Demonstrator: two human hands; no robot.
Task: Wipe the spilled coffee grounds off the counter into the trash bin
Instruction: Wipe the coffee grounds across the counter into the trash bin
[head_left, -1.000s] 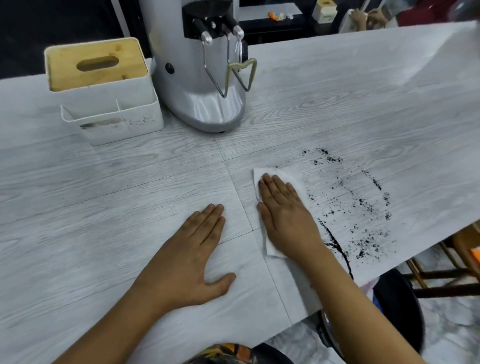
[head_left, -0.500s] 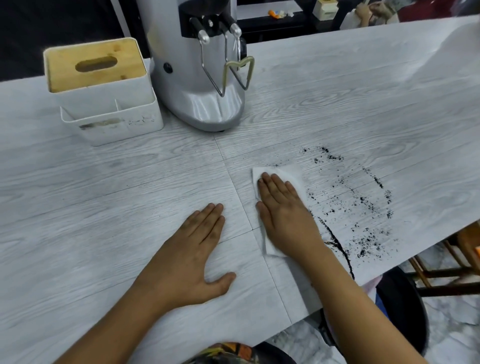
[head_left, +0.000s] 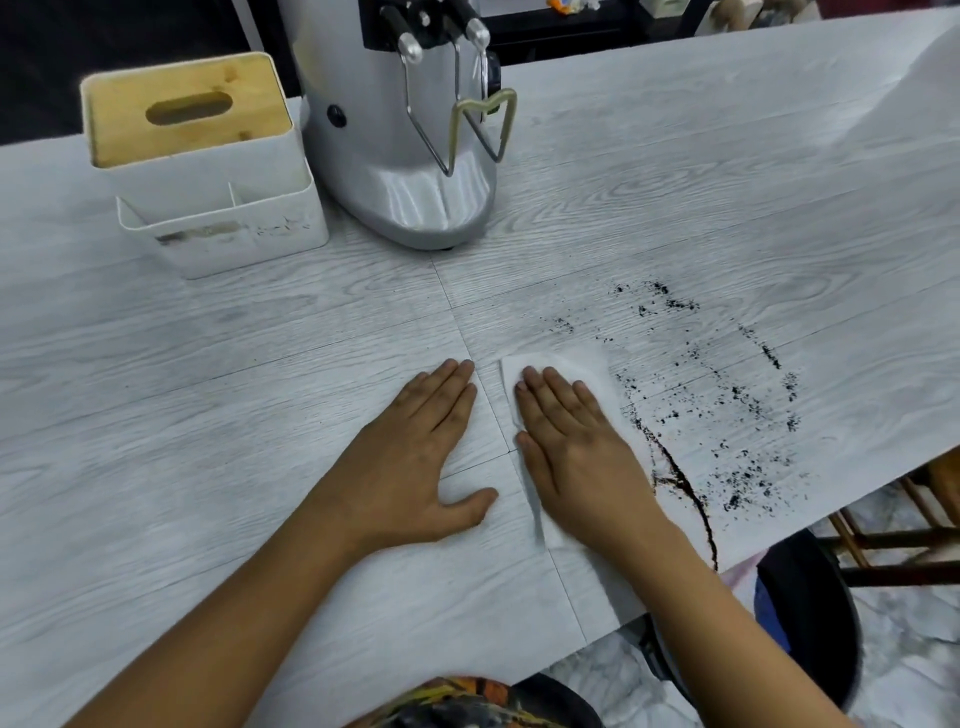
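Item: counter-wiping scene, head view, one paragraph of holdings. Change since a second ago: slight; both hands keep the same pose and the same spots on the counter (head_left: 156, 395), and the scatter of grounds looks undisturbed, so the sweep appears not yet to have carried any grounds off, and the wiping step is judged barely begun. Right hand (head_left: 574, 441), centre of frame: flat and fully open, fingers (head_left: 550, 387) together and extended, palm pressing a white paper tissue (head_left: 571, 364) against the surface; nothing gripped, only pinned. Left hand (head_left: 415, 452), just beside it to the left: likewise open and flat, thumb splayed, resting bare on the counter as a brace, touching no object. Coffee grounds (head_left: 727, 405): loose dark specks spread right of the tissue towards the counter's lower-right edge, with a denser dark curved line (head_left: 685, 488) running down from the tissue's right border to the edge. Trash bin (head_left: 810, 613): dark, round, below the counter edge at lower right, partly hidden by the right forearm. Also present: silver coffee grinder (head_left: 395, 171), upper centre; white tissue box with wooden lid (head_left: 208, 166), upper left. Judgement: a rightward push of the tissue would drive the grounds towards the bin.
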